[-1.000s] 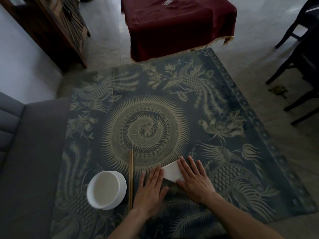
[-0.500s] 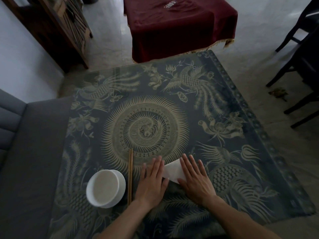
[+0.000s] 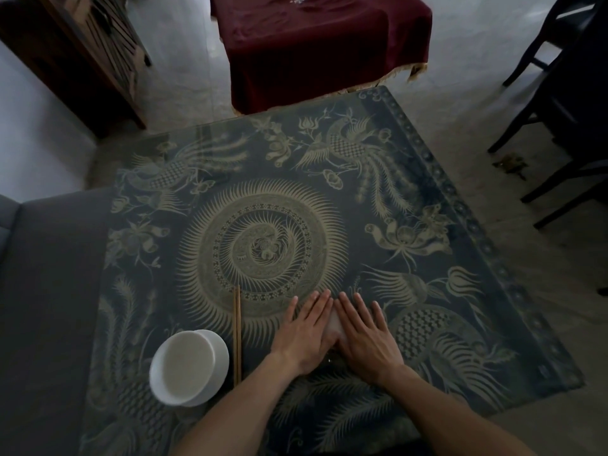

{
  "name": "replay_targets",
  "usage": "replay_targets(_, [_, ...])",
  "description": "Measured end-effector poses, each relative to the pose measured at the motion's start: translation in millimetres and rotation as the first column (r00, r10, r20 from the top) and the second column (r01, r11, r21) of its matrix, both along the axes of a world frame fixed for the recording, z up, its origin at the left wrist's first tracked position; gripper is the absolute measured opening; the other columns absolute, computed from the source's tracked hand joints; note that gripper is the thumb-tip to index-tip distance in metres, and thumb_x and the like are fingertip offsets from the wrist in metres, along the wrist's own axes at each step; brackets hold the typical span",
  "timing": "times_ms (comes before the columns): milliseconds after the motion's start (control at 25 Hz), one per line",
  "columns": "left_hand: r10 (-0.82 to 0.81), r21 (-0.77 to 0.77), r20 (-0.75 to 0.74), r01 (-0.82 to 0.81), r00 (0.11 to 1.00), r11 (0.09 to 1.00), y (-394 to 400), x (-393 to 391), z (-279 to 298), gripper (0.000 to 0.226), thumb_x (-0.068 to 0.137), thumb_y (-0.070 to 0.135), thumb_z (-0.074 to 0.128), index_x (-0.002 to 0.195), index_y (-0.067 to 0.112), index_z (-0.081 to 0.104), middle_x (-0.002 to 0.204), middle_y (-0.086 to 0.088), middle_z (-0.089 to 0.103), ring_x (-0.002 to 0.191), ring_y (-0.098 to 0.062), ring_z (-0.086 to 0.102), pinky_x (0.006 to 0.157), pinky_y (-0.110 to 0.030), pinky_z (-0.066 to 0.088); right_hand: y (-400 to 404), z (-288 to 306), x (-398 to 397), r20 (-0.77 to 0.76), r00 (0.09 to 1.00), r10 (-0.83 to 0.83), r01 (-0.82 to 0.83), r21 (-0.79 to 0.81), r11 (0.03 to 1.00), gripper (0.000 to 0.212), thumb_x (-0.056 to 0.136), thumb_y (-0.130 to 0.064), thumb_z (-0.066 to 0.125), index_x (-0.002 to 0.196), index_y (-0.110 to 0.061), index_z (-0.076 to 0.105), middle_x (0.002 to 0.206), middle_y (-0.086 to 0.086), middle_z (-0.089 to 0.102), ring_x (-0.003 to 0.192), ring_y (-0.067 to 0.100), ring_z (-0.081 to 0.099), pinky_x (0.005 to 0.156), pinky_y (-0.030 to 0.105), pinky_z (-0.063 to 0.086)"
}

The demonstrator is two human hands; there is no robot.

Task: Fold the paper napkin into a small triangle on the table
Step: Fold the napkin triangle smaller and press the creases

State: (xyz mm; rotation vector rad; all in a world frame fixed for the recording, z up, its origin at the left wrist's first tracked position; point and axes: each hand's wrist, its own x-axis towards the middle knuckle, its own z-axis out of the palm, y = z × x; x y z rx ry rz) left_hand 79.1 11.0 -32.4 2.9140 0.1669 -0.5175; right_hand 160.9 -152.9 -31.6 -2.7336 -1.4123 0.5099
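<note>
left hand point(image 3: 306, 337): flat, fingers straight, pressing the napkin point(image 3: 333, 324)
right hand point(image 3: 365, 337): flat, fingers straight, touching left hand, covering napkin
bench point(image 3: 460, 324): bowl point(image 3: 188, 366), chopsticks point(image 3: 237, 334) left of hands

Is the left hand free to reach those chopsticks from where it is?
Probably yes: the left hand lies flat on the napkin, and only bare table separates it from the chopsticks.
</note>
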Motion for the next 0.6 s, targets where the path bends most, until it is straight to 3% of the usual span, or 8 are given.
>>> replay_targets(120, [0.007,-0.016,-0.002,-0.007,1.000,1.000,-0.1,-0.5,-2.1,0.068,0.097,0.058,0.000,0.152,0.020,-0.013,0.159,0.008,-0.023,0.140,-0.006,-0.030,0.116,-0.048,-0.015,-4.8,1.0,-0.8,0.018,1.000,0.011,-0.011,0.027,1.000,0.066,0.098,-0.050,0.017,0.154,-0.015,0.012,0.161,0.003,0.008,0.147,0.029,-0.001,0.113,0.052,0.003])
replay_targets(600, [0.015,-0.046,-0.029,-0.016,0.999,0.999,-0.7,1.6,1.9,0.068,0.098,0.057,0.001,0.153,0.020,-0.013,0.158,0.009,-0.024,0.142,-0.009,-0.027,0.116,-0.051,-0.013,-49.2,0.0,-27.2,0.059,0.998,0.026,-0.029,0.052,0.998,0.064,0.099,-0.052,0.032,0.151,-0.015,0.029,0.159,0.005,0.018,0.146,0.029,0.016,0.111,0.052,0.015])
